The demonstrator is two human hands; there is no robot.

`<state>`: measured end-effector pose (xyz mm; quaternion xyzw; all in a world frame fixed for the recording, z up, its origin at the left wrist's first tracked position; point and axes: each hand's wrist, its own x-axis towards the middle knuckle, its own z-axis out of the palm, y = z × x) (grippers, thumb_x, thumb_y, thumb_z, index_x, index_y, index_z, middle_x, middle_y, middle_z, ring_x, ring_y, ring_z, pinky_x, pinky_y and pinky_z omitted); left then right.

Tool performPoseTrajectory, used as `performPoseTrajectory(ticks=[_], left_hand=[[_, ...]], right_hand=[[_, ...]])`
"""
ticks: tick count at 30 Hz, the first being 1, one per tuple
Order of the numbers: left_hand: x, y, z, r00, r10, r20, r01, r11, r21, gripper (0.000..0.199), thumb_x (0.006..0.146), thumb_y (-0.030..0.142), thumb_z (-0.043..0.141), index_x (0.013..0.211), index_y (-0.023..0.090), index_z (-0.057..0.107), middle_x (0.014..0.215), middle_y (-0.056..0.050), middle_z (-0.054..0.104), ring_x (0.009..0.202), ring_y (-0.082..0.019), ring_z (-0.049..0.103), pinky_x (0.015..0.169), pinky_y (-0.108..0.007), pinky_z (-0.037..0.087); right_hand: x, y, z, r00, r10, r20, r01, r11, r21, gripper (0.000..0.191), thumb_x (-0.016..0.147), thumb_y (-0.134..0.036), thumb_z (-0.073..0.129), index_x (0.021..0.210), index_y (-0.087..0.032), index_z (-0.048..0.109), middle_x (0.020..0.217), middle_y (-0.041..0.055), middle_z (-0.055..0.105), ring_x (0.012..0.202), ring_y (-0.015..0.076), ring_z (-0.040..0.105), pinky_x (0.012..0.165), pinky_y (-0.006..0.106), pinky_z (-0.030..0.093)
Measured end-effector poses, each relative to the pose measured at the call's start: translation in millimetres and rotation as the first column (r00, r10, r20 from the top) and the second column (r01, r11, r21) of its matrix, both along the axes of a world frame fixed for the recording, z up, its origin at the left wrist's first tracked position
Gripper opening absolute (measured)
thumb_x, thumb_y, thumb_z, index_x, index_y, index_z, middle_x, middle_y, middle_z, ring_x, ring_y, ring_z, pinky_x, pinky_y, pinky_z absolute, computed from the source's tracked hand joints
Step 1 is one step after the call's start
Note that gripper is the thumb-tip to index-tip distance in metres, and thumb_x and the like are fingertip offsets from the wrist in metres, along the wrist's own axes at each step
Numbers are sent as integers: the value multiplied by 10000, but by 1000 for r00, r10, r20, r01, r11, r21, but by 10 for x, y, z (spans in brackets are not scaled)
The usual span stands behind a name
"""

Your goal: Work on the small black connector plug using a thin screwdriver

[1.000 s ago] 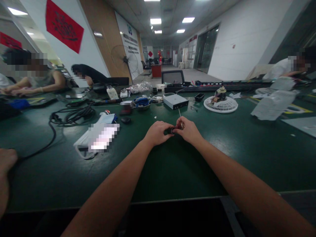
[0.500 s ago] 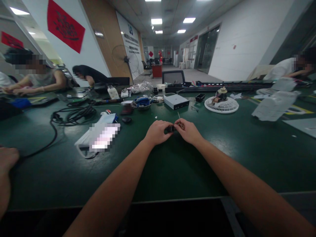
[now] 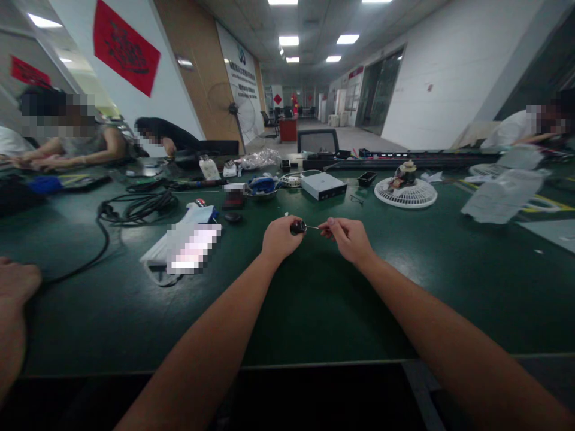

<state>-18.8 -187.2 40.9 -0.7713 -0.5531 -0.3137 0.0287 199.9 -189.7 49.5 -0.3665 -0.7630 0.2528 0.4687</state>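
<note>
Near the middle of the green table (image 3: pixel 332 317), my left hand (image 3: pixel 279 239) is closed round a small black cylindrical part (image 3: pixel 298 227), whose open end faces right. To its right, my right hand (image 3: pixel 348 236) pinches a thin metal rod (image 3: pixel 313 227). The rod lies almost level and its tip points left, close to the end of the black part. Fingers hide the rod's other end.
Ahead stand a grey-white box (image 3: pixel 323 184), a black tray (image 3: pixel 366 178) and a white fan grille (image 3: pixel 405 193). Leftward are a mouse (image 3: pixel 233 218), a face mask (image 3: pixel 164 245) and coiled cable (image 3: pixel 135 208). Another person's hand (image 3: pixel 20 281) rests at the left edge.
My hands have moved apart. The rod, upright before, now points left toward the black part, which has shifted slightly left with my left hand.
</note>
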Motion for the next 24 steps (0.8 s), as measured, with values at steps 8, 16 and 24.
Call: performPoseTrajectory(ticks=[8, 16, 24], left_hand=[[55, -11, 20, 988, -142, -58, 141, 990, -29, 285, 965, 391, 637, 1136, 164, 667, 1088, -72, 695, 1004, -224, 664, 942, -462, 529], [41, 21, -11, 987, -152, -58, 151, 988, -16, 287, 965, 387, 636, 1140, 161, 659, 1094, -73, 688, 1010, -226, 659, 932, -459, 532], [36, 21, 2, 986, -164, -39, 163, 987, -7, 275, 968, 382, 634, 1127, 158, 661, 1078, -71, 691, 992, -220, 664, 915, -446, 542]], right_hand=[[41, 21, 4, 999, -2, -35, 1, 1000, -27, 374, 1035, -457, 510, 945, -149, 700, 802, 14, 712, 723, 153, 692, 716, 335, 576], [69, 25, 31, 999, 25, -34, -28, 996, -88, 386, 1025, -467, 527, 893, -145, 696, 749, -2, 694, 678, 145, 678, 695, 326, 570], [55, 22, 23, 989, 97, -114, -114, 983, -147, 438, 1038, -502, 479, 918, -137, 690, 742, 3, 691, 649, 137, 676, 633, 300, 564]])
